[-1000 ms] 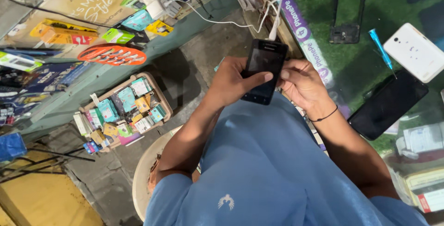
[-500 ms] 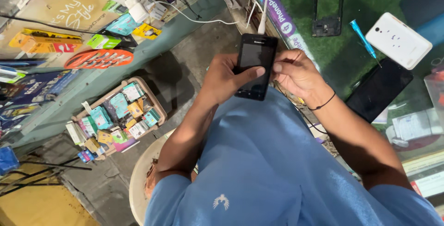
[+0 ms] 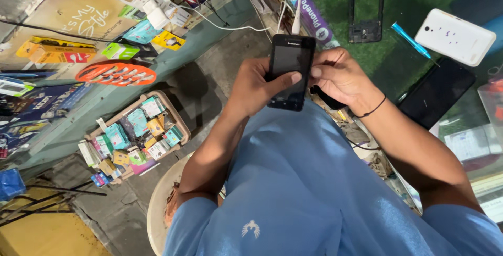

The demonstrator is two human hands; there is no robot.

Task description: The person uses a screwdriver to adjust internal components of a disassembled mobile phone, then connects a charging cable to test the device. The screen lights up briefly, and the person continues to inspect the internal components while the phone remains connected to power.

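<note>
Lifted a bit higher than before, the black phone point(image 3: 290, 71) sits gripped between the left hand point(image 3: 257, 86) and right hand point(image 3: 339, 78), a white cable point(image 3: 296, 18) plugged on top, near the table point(image 3: 403, 52) edge, beside a white phone point(image 3: 455, 36), blue pen point(image 3: 411, 40) and phone frame point(image 3: 366, 9).

The person wears a light blue short-sleeved shirt point(image 3: 293, 182) of smooth, slightly shiny cloth. A small white bird-shaped emblem point(image 3: 251, 228) with spread wings sits on the front of it. The sleeves end above the elbows, leaving both forearms bare. A thin black band point(image 3: 373, 110) circles the right wrist. The hands are bare, without rings or gloves.
</note>
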